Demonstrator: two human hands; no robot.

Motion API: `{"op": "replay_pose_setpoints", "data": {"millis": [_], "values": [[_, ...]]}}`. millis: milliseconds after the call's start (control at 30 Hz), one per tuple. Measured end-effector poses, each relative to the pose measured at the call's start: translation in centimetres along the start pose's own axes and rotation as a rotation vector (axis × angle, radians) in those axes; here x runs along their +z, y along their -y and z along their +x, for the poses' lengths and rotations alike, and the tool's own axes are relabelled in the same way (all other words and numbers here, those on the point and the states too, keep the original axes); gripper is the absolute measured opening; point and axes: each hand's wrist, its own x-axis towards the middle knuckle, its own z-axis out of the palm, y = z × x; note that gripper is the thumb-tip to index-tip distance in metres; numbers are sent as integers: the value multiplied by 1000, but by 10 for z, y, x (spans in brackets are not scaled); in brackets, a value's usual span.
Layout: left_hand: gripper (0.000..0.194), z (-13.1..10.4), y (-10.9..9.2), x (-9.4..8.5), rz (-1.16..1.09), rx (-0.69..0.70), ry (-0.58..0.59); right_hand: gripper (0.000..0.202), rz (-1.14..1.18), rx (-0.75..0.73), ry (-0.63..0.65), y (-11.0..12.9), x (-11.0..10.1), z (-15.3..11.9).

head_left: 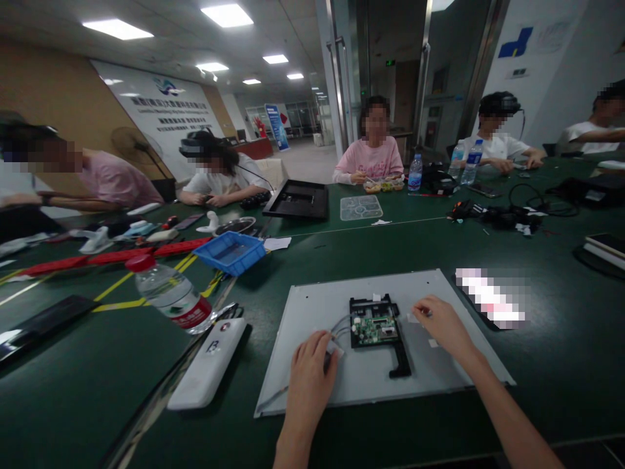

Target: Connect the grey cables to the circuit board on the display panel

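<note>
A green circuit board (378, 331) sits in a black bracket (401, 361) on a pale metal panel (356, 384). Thin grey cables (342, 324) run from the board's left side to my left hand (310, 374), whose fingers curl around them beside a small white piece of tape (336, 349). To the right of the bracket, my right hand (444, 326) pinches thumb and fingers together just over the panel. What lies in that pinch is too small to make out; a whitish scrap (413, 318) shows by the fingertips. Another tape piece (433, 343) sticks to the panel below the hand.
Left of the panel lie a white power bank (209, 365) and a tilted water bottle (170, 293). Behind them is a blue tray (230, 253). A phone-like object (488, 299) lies to the right. Several people sit around the green table (561, 365).
</note>
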Motion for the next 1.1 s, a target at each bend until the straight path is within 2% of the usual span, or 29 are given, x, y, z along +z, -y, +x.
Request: {"op": "replay_pose_setpoints", "data": {"millis": [733, 833, 900, 967, 1033, 1100], "values": [[30, 0, 3, 4, -16, 4, -1, 23, 7, -31, 0, 9, 2, -3], [33, 2, -2, -2, -75, -33, -21, 24, 39, -57, -24, 18, -3, -5], [39, 4, -14, -12, -170, -78, -11, 29, 79, -130, -20, 30, -7, -10], [52, 7, -31, -23, -375, -68, 134, 46, 116, -269, 59, 48, -10, -17], [69, 11, -50, -32, -608, 19, 344, 54, 121, -432, 175, 65, -9, -27], [81, 15, -64, -36, -741, 113, 518, 59, 110, -559, 281, 78, -4, -35]]}}
